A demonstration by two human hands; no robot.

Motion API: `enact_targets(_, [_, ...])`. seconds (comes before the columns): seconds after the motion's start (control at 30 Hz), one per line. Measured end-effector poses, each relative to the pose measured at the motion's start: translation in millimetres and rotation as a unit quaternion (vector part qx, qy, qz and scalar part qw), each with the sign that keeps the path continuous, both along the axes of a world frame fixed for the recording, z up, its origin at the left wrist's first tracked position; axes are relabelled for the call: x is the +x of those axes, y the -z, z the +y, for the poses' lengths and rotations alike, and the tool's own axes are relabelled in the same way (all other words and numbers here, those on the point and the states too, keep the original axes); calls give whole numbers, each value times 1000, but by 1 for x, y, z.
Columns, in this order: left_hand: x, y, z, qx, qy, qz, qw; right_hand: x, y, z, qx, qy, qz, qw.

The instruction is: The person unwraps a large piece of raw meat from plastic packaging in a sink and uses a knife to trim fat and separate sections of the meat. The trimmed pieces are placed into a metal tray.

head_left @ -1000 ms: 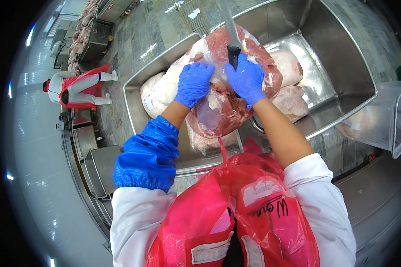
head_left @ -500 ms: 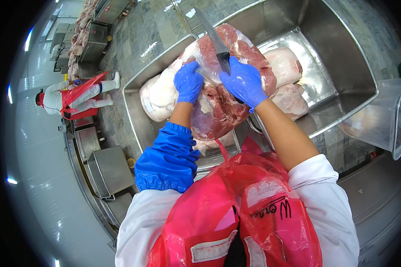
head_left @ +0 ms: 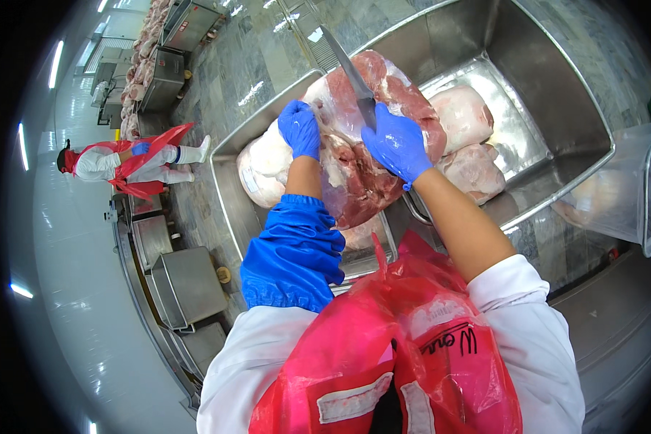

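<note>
Head view: nearest, we are wearing a red plastic apron [head_left: 441, 369], with a blue sleeve cover [head_left: 293, 249] sheathing the left forearm. Our left hand [head_left: 299, 132] is curling its fingers tightly at the fatty edge of the large meat cut [head_left: 358, 170], seemingly pinching it; the tips are hiding from view. Our right hand [head_left: 399, 146] is closing fully round the black handle of the knife [head_left: 349, 72]; its blade is pointing away over the cut, contact unclear. The cut is lying across the steel bins [head_left: 546, 101], beside pale pieces [head_left: 463, 114]. We are judging the step as knife trimming; the next move is calling for a taut edge and left fingers clear of the blade. Farther off, a co-worker [head_left: 98, 161] is standing at left.
</note>
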State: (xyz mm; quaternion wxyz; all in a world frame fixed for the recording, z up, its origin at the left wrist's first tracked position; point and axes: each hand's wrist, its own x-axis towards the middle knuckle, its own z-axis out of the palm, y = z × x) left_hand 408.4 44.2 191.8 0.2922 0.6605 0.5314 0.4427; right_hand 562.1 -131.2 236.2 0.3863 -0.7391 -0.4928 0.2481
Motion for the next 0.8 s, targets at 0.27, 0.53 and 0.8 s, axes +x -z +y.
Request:
enact_targets(0.27, [-1,-46,-20,-36,148,-5,988,7,0,0,-7,7,-22,1000])
enact_targets(0.53, [-28,-52,-112,168,60,447,877,3,-3,1,3,14,-26,1000])
enact_targets(0.8, [-45,-44,-32,123,-20,330,936,0,-2,-2,5,0,-50,999])
